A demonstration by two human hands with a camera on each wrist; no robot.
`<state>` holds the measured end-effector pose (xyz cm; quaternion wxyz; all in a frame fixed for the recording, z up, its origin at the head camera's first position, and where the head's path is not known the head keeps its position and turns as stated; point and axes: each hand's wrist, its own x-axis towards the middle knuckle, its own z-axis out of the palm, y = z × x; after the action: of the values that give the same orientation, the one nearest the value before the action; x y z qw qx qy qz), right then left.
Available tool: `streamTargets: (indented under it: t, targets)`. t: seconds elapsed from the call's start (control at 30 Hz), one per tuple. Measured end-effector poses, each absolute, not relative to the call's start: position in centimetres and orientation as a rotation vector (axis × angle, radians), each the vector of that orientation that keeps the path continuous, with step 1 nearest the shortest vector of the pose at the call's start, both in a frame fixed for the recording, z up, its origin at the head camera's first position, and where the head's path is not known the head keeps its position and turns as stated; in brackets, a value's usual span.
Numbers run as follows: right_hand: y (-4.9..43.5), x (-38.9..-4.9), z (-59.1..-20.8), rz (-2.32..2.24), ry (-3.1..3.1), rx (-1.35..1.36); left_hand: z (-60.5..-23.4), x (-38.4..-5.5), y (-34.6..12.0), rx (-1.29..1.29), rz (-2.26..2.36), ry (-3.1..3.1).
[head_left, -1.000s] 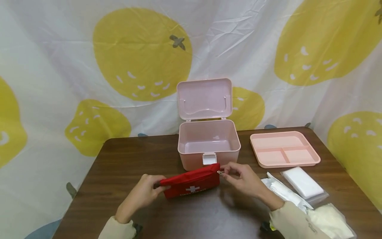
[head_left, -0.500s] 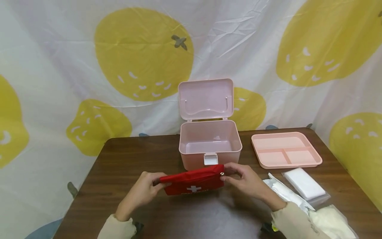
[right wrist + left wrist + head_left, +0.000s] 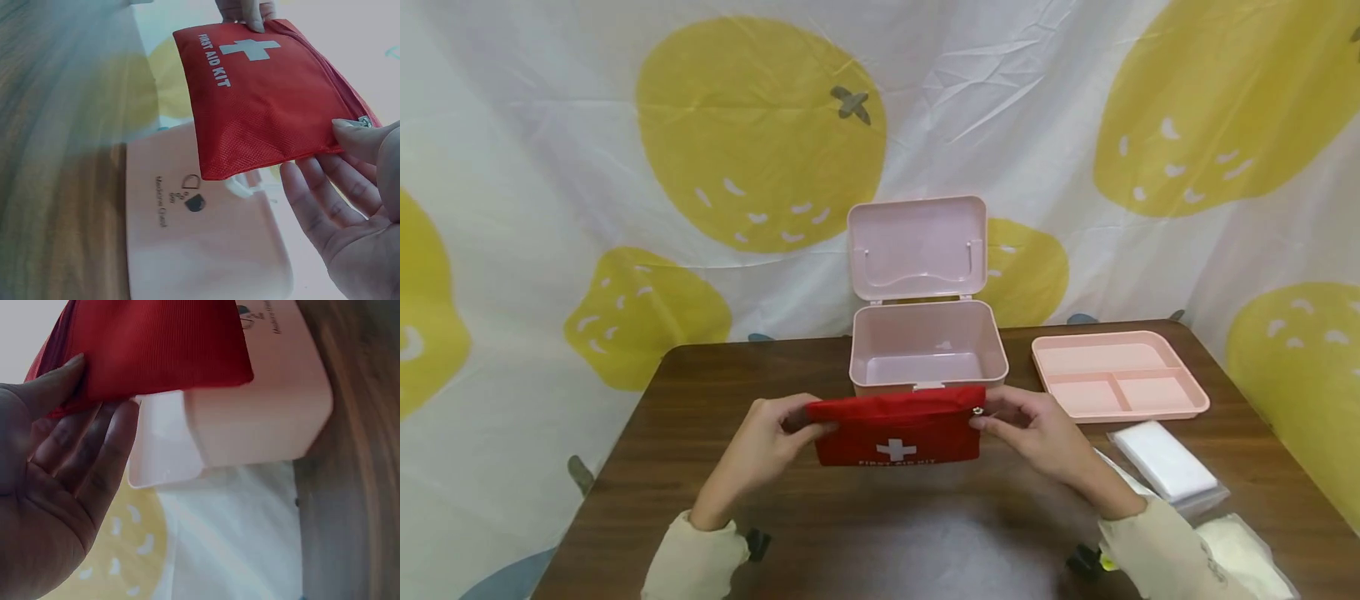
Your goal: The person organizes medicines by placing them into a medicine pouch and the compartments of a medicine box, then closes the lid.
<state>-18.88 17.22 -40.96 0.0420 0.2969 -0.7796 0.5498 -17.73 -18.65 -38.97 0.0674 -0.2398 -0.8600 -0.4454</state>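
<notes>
A red zippered first aid pouch (image 3: 898,429) with a white cross hangs above the table, just in front of the pink box. My left hand (image 3: 771,437) pinches its left end, thumb on the front face and fingers behind. At the other end my right hand (image 3: 1037,429) pinches the corner by the metal zipper pull (image 3: 359,122). In the right wrist view the pouch's zipper (image 3: 319,59) looks drawn along the top edge. Behind it, the pink box (image 3: 928,342) stands with its lid (image 3: 917,248) raised and nothing showing inside; the pouch hides most of its front.
A pink divided tray (image 3: 1116,375) lies to the right of the box. Nearer on that side are a white packet in clear plastic (image 3: 1165,460) and a cream-coloured packet (image 3: 1240,550), partly behind my right sleeve (image 3: 1165,550). A lemon-print curtain (image 3: 760,133) hangs behind the table (image 3: 760,371).
Both hands have lifted the pouch up toward the box and slightly right, levelling it. The right hand has gone from pinching the zipper pull to holding the pouch's right corner.
</notes>
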Motion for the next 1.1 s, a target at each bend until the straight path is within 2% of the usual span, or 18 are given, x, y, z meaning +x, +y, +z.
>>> streamTargets:
  t: [0.6, 1.1]
  targets:
    - [19.2, -20.6, -37.2, 1.621, -2.288, 0.745, -34.6, -21.3, -15.1, -0.624, -1.356, -2.4]
    - [19.3, -25.2, -35.0, 1.571, -2.358, 0.661, -33.3, -25.1, -13.3, -0.501, -1.418, -2.359]
